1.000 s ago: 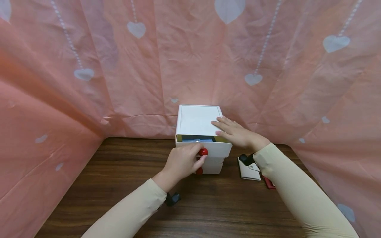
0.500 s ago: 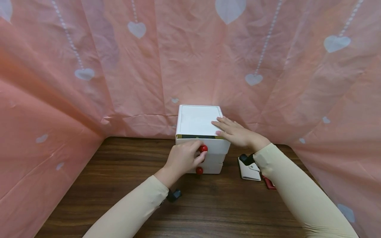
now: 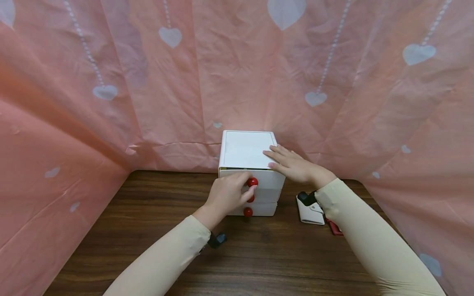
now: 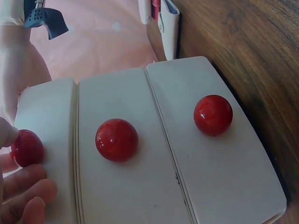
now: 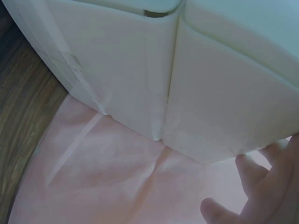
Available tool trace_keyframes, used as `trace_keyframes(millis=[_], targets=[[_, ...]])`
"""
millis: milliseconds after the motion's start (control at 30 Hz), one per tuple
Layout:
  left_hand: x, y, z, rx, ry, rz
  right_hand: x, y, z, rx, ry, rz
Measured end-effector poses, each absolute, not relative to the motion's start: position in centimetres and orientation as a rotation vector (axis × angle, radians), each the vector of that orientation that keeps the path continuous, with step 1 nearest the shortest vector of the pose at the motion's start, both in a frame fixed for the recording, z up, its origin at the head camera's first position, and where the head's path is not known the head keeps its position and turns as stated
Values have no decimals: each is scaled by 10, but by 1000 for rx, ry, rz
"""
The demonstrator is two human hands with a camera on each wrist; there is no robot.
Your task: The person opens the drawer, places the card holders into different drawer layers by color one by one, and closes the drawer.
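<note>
A small white drawer cabinet [image 3: 246, 149] with three stacked drawers stands against the backdrop. My left hand [image 3: 226, 195] pinches the red round knob [image 3: 253, 181] of the top drawer [image 3: 271, 179] between thumb and fingers. A thin dark gap shows above that drawer's front. From the left wrist, the held knob [image 4: 27, 148] sits at the far left, with the middle knob [image 4: 117, 140] and bottom knob [image 4: 213, 115] beside it. My right hand [image 3: 294, 166] rests with fingers spread on the cabinet's top right edge; in the right wrist view its fingers [image 5: 252, 172] reach along that edge.
On the dark wooden table [image 3: 259, 259], a white snap wallet [image 3: 310, 213] lies right of the cabinet. Beside it is a red item [image 3: 335, 228], partly hidden by the right sleeve. Pink cloth with hearts [image 3: 237, 82] hangs behind and at both sides.
My left hand has pushed the top drawer inward; its gap has narrowed and the blue content is no longer visible. The lower knobs have come into view. The right hand has stayed put.
</note>
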State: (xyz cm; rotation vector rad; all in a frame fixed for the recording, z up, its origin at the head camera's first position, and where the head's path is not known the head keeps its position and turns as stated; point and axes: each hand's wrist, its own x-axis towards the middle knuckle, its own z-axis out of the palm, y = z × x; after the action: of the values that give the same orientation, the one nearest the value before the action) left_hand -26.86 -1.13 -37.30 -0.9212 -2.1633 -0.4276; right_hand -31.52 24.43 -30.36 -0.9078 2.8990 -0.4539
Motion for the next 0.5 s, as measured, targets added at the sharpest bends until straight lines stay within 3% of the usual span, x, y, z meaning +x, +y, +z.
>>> trace_keyframes(millis=[500], targets=[[-278, -11, -377, -890, -2170, -443, -316, 244, -304, -911, 2910, -424]])
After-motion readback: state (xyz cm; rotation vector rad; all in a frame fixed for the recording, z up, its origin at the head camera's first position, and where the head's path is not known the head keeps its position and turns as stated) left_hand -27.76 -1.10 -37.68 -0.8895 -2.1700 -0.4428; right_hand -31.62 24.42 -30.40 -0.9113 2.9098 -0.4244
